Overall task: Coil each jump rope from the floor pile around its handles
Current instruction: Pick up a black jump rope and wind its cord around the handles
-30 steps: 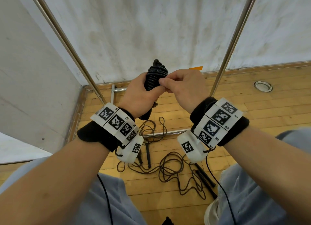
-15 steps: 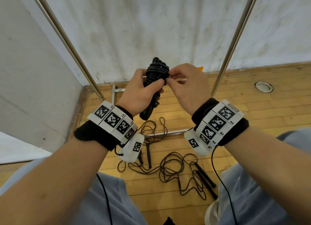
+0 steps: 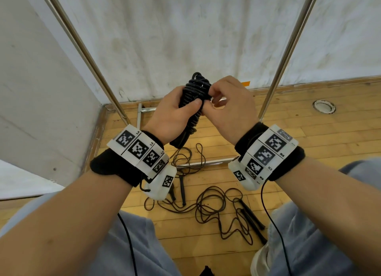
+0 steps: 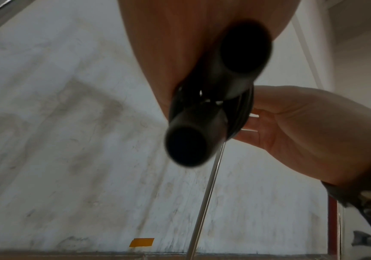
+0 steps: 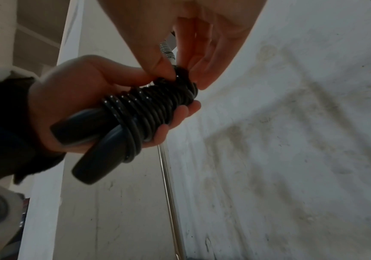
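Note:
A black jump rope (image 3: 194,94) is wound in tight turns round its two handles (image 5: 95,140), held up at chest height before the white wall. My left hand (image 3: 175,112) grips the bundle, thumb across the turns. My right hand (image 3: 224,102) pinches the last turn of rope at the bundle's top end (image 5: 180,73) between thumb and fingers. The left wrist view looks up at the two handle ends (image 4: 186,146). On the floor below lies a loose pile of ropes (image 3: 208,205) with black handles (image 3: 250,216).
Two slanted metal poles (image 3: 82,47) (image 3: 288,47) rise on either side of my hands, joined by floor bars (image 3: 206,162). A round metal floor plate (image 3: 323,106) sits at the right. My knees in grey trousers (image 3: 132,244) flank the pile.
My right hand has shifted from gripping the bundle's side to pinching the rope end at its top. The bundle has tilted slightly and stays in my left hand.

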A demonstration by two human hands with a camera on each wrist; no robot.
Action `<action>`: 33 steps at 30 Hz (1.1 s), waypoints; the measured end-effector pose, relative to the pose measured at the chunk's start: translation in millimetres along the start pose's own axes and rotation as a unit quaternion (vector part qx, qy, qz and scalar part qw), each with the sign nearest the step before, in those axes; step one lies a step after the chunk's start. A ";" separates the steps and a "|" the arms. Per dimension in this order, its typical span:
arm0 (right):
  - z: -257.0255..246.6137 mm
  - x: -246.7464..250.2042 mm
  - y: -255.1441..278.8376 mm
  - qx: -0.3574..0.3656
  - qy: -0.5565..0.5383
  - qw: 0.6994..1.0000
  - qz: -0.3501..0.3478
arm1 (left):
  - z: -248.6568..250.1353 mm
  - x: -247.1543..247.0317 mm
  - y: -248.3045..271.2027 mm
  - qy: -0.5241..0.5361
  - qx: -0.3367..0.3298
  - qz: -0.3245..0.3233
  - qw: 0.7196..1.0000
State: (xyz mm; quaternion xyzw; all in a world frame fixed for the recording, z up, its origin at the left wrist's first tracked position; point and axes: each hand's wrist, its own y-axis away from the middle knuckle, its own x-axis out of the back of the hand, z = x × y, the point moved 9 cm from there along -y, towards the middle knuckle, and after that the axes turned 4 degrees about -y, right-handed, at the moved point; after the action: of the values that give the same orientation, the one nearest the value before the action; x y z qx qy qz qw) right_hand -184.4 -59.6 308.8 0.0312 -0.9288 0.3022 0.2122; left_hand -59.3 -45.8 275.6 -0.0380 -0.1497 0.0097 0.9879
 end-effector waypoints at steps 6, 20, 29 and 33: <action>-7.1 -1.6 1.3 0.047 0.027 0.998 -0.011 | 1.6 2.6 -0.6 0.014 -0.003 0.011 1.000; -15.0 -3.8 1.5 0.094 0.045 0.993 -0.050 | -0.3 1.3 -0.6 0.054 0.016 -0.012 0.998; -19.6 -6.7 7.1 0.123 0.116 0.985 -0.039 | -9.2 6.5 -3.6 0.004 0.053 0.072 0.996; -20.7 -5.8 6.9 0.127 0.131 0.983 -0.038 | -9.1 4.3 -1.8 0.010 0.045 0.073 0.996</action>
State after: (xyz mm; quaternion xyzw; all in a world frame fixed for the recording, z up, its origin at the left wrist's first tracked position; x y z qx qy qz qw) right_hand -172.6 -42.4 317.7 0.0539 -0.8454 0.4105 0.3375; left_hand -52.4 -48.0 268.3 -0.0048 -0.1362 0.0882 0.9867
